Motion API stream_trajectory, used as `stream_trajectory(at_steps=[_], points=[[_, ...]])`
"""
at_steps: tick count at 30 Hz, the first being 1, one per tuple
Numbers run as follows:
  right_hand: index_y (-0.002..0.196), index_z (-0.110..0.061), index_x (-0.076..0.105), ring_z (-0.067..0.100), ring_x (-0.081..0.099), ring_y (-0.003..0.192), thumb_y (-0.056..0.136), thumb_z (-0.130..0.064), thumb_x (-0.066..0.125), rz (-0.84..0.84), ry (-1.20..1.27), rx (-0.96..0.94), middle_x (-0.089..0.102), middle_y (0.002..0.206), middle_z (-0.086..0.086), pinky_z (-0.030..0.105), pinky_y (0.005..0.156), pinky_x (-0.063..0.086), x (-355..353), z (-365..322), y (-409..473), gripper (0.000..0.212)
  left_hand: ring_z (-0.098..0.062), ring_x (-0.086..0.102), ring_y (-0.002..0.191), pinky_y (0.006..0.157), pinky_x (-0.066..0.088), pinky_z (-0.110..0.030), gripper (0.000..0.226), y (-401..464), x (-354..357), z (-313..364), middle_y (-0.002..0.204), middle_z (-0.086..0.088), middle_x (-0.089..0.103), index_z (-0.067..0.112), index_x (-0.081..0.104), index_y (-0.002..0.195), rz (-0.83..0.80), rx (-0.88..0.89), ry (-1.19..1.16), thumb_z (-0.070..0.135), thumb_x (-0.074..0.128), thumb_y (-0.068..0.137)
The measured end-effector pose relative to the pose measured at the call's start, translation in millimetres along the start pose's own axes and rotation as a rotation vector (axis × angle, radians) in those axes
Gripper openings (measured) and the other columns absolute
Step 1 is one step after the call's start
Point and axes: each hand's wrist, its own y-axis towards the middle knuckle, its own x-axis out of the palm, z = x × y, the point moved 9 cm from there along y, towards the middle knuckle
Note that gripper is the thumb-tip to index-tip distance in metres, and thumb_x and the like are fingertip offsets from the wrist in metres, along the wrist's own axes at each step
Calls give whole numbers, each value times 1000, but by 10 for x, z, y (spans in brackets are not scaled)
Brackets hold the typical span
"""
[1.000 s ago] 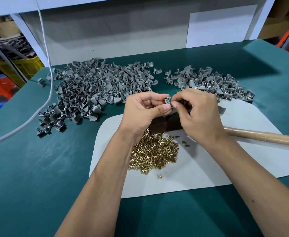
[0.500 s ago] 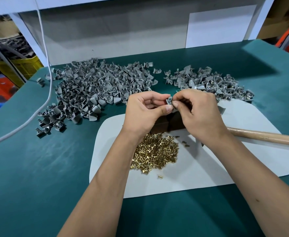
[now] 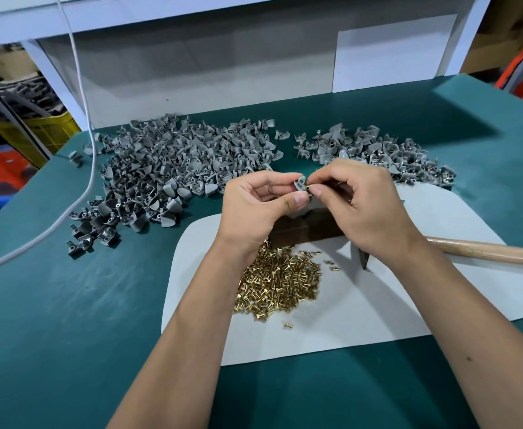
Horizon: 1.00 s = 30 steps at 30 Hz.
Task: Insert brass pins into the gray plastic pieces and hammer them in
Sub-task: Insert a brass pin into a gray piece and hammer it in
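- My left fingers (image 3: 297, 199) pinch a gray piece (image 3: 300, 183); my right hand (image 3: 359, 199) pinches a pin (image 3: 308, 187) against it.
- Pin heap (image 3: 280, 281), hammer (image 3: 482, 252) lie below; gray heaps (image 3: 173, 168) behind.
- Hands sit as before.

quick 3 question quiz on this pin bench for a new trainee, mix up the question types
1. True or false: the hammer handle is gripped by the right hand.
2. Which hand pinches the gray piece? A) left hand B) right hand C) neither
3. Fill in: the loose brass pins lie on the white ____.

Key:
1. False; the handle lies on the mat, behind the right wrist.
2. A; the right hand's fingers bring a brass pin to it.
3. mat
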Motion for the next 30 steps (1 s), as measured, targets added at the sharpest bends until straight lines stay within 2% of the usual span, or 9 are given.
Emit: stream_trajectory(at_steps=[3, 5, 8, 12, 15, 18, 21, 25, 30], points=[[96, -9, 77, 11, 65, 86, 93, -9, 70, 29, -12, -5, 71, 89, -2, 28, 81, 52, -14, -6, -1, 8, -23, 75, 81, 78, 63, -33, 30, 2, -3, 11, 88, -14, 78, 9, 78, 97, 4, 17, 38, -7, 84, 72], [95, -10, 77, 10, 64, 85, 92, -8, 71, 35, -31, -9, 71, 89, -3, 22, 80, 50, -9, -12, -4, 7, -23, 73, 82, 83, 62, -37, 30, 4, -12, 36, 88, -13, 78, 11, 78, 94, 18, 41, 107, -5, 86, 71], [92, -9, 76, 10, 62, 83, 91, -6, 71, 17, -74, -14, 70, 88, -2, 16, 78, 44, 12, -10, -10, 7, -18, 73, 80, 81, 60, -32, 22, 10, -8, 85, 86, -10, 78, 12, 78, 90, 34, 92, 265, -2, 86, 75], [91, -9, 76, 16, 62, 84, 89, -5, 71, -47, -113, -14, 69, 87, 0, 27, 79, 48, 46, 19, -9, 6, -16, 73, 83, 83, 59, -33, 9, 9, 42, 121, 83, 1, 77, 12, 79, 85, 36, 155, 479, 6, 83, 80], [90, -10, 76, 17, 61, 84, 89, -4, 71, -134, -147, 2, 69, 86, 1, 32, 79, 49, 89, 48, -7, 8, -6, 68, 90, 85, 51, -18, 11, 7, 70, 101, 83, 13, 72, 15, 80, 81, 23, 168, 583, 7, 85, 77], [93, -8, 76, 22, 61, 89, 92, -6, 66, -229, -237, 1, 68, 91, 4, 37, 84, 48, 176, 38, 21, 10, 6, 63, 88, 79, 44, -6, 11, 15, 69, 68, 80, 20, 67, 12, 81, 79, 19, 177, 584, 3, 85, 75], [97, -7, 74, 26, 61, 94, 96, -9, 60, -300, -316, 2, 67, 97, 7, 41, 88, 47, 245, 3, 51, 14, 6, 62, 83, 76, 44, -5, 11, 24, 28, 8, 80, 17, 67, 12, 81, 78, 34, 140, 518, 3, 87, 75], [104, -10, 72, 25, 61, 101, 100, -14, 55, -370, -390, 35, 67, 103, 6, 39, 92, 45, 270, -33, 85, 18, -3, 67, 86, 82, 50, -17, 17, 22, 8, -63, 85, 7, 72, 17, 79, 77, 43, 71, 400, 2, 87, 75], [108, -13, 71, 23, 61, 102, 102, -16, 53, -419, -469, 40, 67, 106, 5, 35, 91, 46, 309, -57, 108, 19, -24, 73, 93, 89, 57, -36, 11, 21, -11, -89, 100, -14, 76, 3, 79, 83, 63, 41, 359, 0, 86, 75]])
